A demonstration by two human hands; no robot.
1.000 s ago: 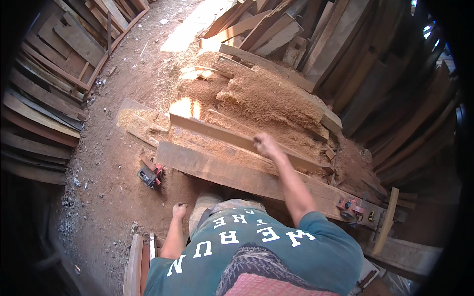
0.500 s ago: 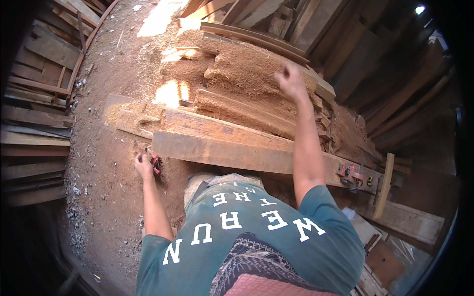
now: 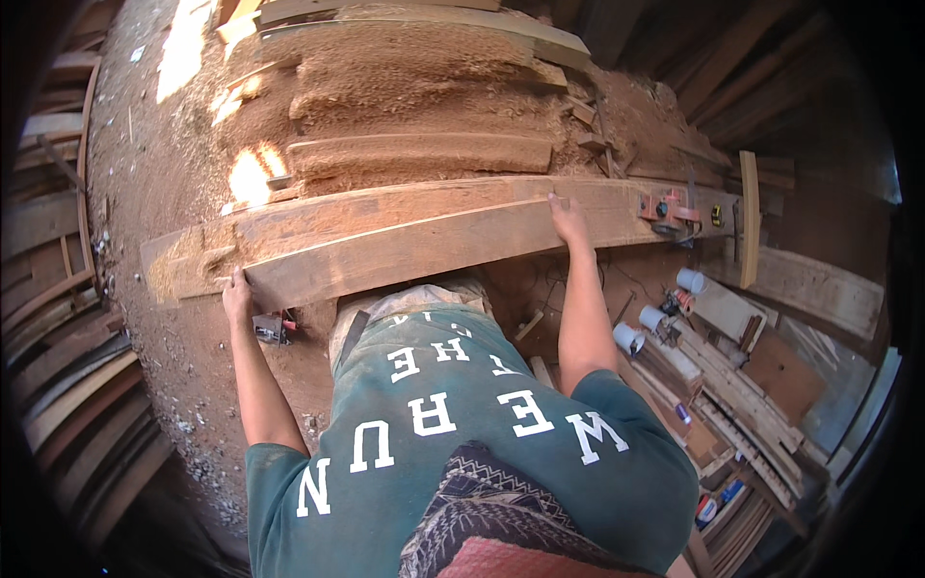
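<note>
A long wooden board (image 3: 405,252) lies crosswise in front of my waist, its left end nearer me. My left hand (image 3: 236,292) is closed around that left end. At the other end, my right hand (image 3: 569,222) grips the board with its fingers over the far edge. Behind the board, and partly covered by it, runs a longer, wider plank (image 3: 356,212) with sawdust on its left part. A red power tool (image 3: 665,207), which looks like a planer, rests on this plank to the right, beside a yellow and black tape measure (image 3: 717,216).
Sawdust heaps (image 3: 405,91) and covered timbers lie beyond the plank. A dark and red tool (image 3: 275,328) sits on the ground near my left forearm. An upright wood strip (image 3: 749,220) stands at the right. White buckets (image 3: 629,338) and stacked boards (image 3: 732,405) fill the lower right.
My right hand has come down from above the sawdust onto the board's right end. My left hand has moved from beside the red tool to the left end. The view has shifted too.
</note>
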